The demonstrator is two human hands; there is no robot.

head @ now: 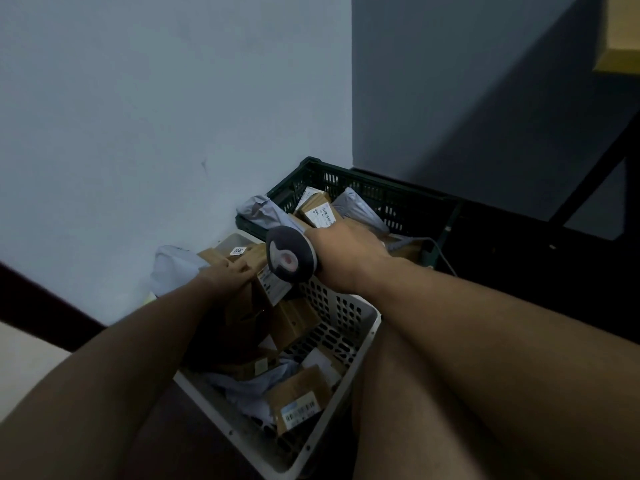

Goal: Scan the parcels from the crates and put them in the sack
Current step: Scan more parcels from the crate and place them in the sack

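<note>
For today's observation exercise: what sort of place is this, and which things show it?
Probably a parcel sorting room: a white crate and a green crate full of labelled parcels, and a scanner gripped in the right hand.

There is a single view, taken from the person's head, facing forward and steeply down into a room corner. Wide-angle bending shows at the edges, where both forearms swell large as they enter from the bottom. The lens sits close above a white perforated crate (349, 327), which fills the lower middle; a dark green crate (391, 199) lies just beyond it, farther off. Pale wall (138, 116) takes up the upper half of the frame.
</note>
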